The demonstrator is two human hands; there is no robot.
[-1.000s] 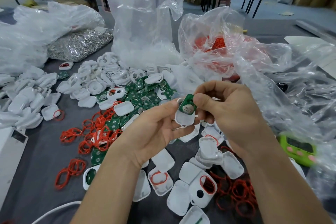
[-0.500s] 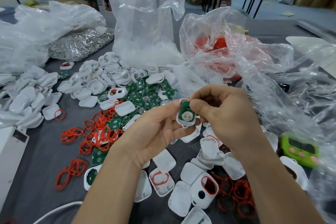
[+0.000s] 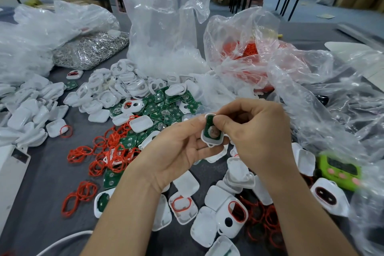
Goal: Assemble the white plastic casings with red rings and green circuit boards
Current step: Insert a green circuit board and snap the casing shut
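Note:
My left hand (image 3: 178, 147) holds a white plastic casing (image 3: 215, 142) from below, thumb against its upper left rim. A green circuit board (image 3: 208, 132) with a round metal contact lies inside the casing. My right hand (image 3: 257, 137) comes from the right with curled fingers, its thumb pressing on the board's top. Loose green boards (image 3: 164, 106), red rings (image 3: 108, 152) and white casings (image 3: 116, 89) lie in heaps on the grey table (image 3: 37, 203).
Clear plastic bags stand behind: one of white parts (image 3: 166, 33), one of red rings (image 3: 247, 52), one of silver metal pieces (image 3: 89, 50). A green timer (image 3: 340, 170) lies at the right. Casings fitted with red rings (image 3: 232, 216) lie near the front. A white box (image 3: 10, 172) sits at the left.
The green board, tilted above the casing a second ago, now lies down inside it. Both hands have shifted slightly lower, and my right thumb has moved onto the board.

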